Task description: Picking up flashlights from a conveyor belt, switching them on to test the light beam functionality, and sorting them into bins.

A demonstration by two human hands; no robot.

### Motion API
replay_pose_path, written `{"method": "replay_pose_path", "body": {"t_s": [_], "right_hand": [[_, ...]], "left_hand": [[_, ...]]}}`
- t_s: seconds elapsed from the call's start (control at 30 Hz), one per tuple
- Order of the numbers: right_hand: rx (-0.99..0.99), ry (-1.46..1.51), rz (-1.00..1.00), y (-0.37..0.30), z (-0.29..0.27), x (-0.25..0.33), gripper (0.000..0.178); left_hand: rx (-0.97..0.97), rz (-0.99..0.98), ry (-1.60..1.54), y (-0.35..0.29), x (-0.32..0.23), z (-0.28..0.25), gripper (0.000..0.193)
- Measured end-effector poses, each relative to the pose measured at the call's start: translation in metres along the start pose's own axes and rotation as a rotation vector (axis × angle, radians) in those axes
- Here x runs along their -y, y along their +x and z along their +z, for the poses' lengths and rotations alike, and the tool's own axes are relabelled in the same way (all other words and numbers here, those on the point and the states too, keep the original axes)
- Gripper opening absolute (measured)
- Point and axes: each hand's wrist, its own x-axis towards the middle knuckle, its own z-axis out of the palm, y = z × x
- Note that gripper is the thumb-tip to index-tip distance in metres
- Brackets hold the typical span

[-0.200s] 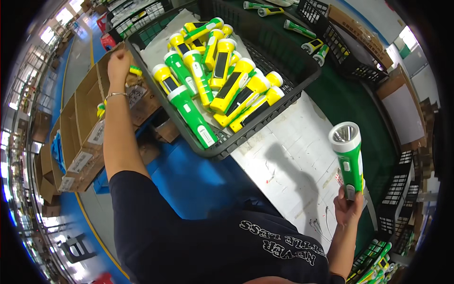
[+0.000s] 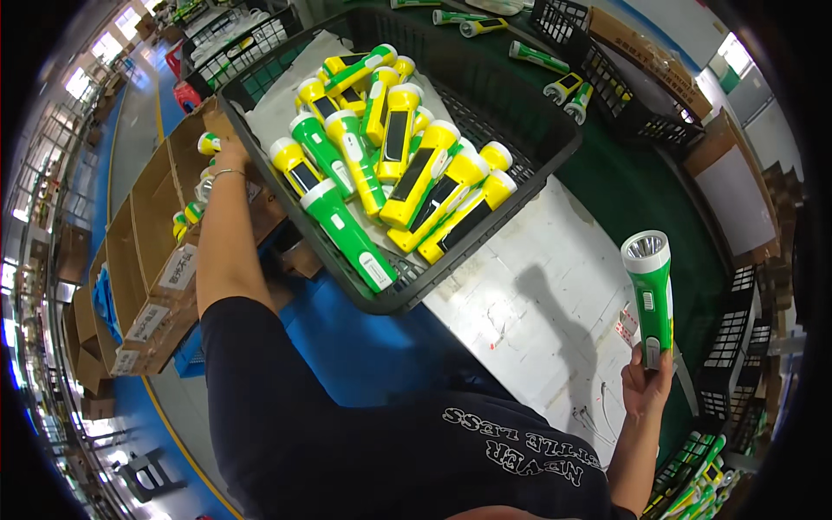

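Observation:
My right hand [image 2: 646, 387] grips a green and white flashlight [image 2: 652, 299] by its lower end and holds it upright, lens up, over the right side of the white worktop. My left arm reaches out to a cardboard box [image 2: 143, 221] on the far left. There my left hand [image 2: 230, 156] is beside the head of a yellow and green flashlight [image 2: 209, 144]. Its fingers are mostly hidden, so whether it grips that flashlight is unclear. More flashlights [image 2: 194, 211] lie in the box below the wrist. A black plastic basket [image 2: 390, 301] of green and yellow flashlights stands between my hands.
The white worktop [image 2: 494, 286] carries thin wires [image 2: 598, 416] near my right forearm. Behind it runs a dark green surface [image 2: 624, 178] with several flashlights at the far end. Black crates [image 2: 637, 91] stand at the far right; another crate of flashlights [image 2: 693, 485] is at lower right.
My left hand has moved down and slightly right at the box, and a flashlight head now shows on its left. The flashlight in my right hand has shifted slightly right in view.

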Motion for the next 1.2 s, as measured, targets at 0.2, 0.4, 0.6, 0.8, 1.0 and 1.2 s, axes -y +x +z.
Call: {"method": "replay_pose_path", "body": {"t_s": [0.2,0.4,0.6,0.8,1.0,1.2], "right_hand": [[-0.009,0.003,-0.023,0.002,0.005,-0.001,0.044],[-0.024,-0.003,-0.032,0.003,0.0,-0.001,0.043],[-0.046,0.001,-0.011,0.005,0.002,-0.003,0.041],[-0.007,0.026,-0.039,-0.005,0.001,-0.004,0.039],[-0.052,0.018,-0.022,-0.012,-0.006,-0.008,0.049],[-0.078,0.026,-0.043,-0.018,-0.015,-0.009,0.047]], "left_hand": [[0.092,0.058,0.142,0.005,-0.013,-0.014,0.038],[-0.001,-0.116,0.013,-0.059,0.023,-0.074,0.038],[-0.099,-0.193,-0.011,-0.105,0.031,-0.106,0.047],[-0.013,-0.349,-0.004,-0.118,0.022,-0.096,0.051],[0.145,-0.143,0.079,-0.103,0.057,-0.098,0.058],[-0.097,-0.055,-0.061,-0.108,0.07,-0.109,0.051]]}}
